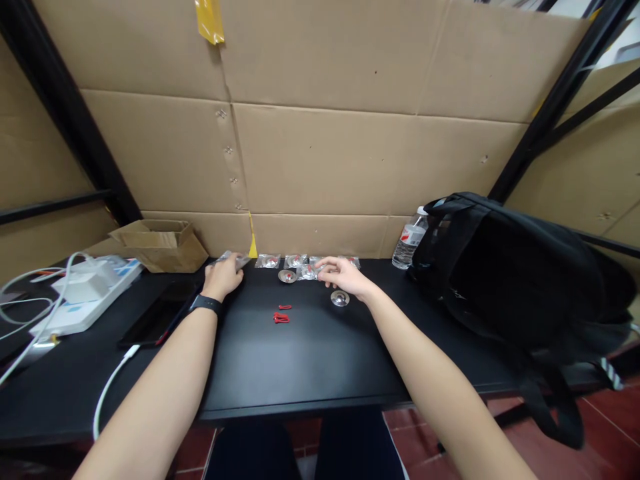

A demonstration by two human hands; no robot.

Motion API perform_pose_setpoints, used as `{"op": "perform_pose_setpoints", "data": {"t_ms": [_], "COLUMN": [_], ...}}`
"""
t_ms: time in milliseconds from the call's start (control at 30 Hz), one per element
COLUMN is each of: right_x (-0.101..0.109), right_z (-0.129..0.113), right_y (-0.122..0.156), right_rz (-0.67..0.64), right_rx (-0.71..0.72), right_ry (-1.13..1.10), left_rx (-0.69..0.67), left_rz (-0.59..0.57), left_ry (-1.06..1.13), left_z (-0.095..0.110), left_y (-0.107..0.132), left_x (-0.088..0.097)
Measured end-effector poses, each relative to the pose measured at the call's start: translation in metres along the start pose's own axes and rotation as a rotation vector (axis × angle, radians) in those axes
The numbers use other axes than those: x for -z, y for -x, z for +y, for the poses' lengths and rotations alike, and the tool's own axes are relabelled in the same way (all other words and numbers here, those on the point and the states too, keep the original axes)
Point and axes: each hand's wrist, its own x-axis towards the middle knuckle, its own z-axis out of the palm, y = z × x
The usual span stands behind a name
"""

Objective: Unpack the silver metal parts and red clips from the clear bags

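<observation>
Both my arms reach across a black table [280, 373]. My left hand [223, 276], a dark band on its wrist, is closed on a small clear plastic packet [234, 259] at the back of the table. My right hand [343, 274] pinches another clear packet [309, 271] with a red part inside. A row of similar packets [280, 261] lies along the cardboard wall. Two small silver discs [287, 276] [340, 299] sit near my right hand. A few loose red clips [281, 315] lie between my arms.
A black backpack [520, 280] fills the right side, with a water bottle [410, 243] beside it. At the left are an open cardboard box [160, 245], a white power strip [85, 297] with cables, and a dark phone [157, 313].
</observation>
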Motion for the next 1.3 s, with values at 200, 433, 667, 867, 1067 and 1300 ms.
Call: {"op": "perform_pose_setpoints", "data": {"t_ms": [200,433,667,867,1067,1300], "right_x": [0.000,-0.001,0.001,-0.005,-0.018,-0.022], "right_z": [0.000,0.001,0.004,0.006,0.008,0.001], "right_y": [0.000,-0.002,-0.003,-0.005,-0.005,0.001], "right_rz": [0.000,-0.018,-0.030,0.043,0.091,0.047], "right_rx": [0.016,0.008,0.003,0.056,0.167,0.198], "right_ry": [0.013,0.043,0.054,0.129,0.350,0.285], "left_rx": [-0.119,-0.554,-0.520,-0.551,-0.701,-0.766], "left_rz": [0.245,-0.001,0.054,0.120,0.215,0.267], "left_ry": [0.066,0.253,0.244,0.286,0.337,0.364], "left_z": [0.030,0.086,0.096,0.099,0.124,0.140], "left_y": [0.009,0.021,0.024,0.026,0.041,0.053], "left_x": [0.017,0.010,-0.002,0.012,0.029,0.042]}}
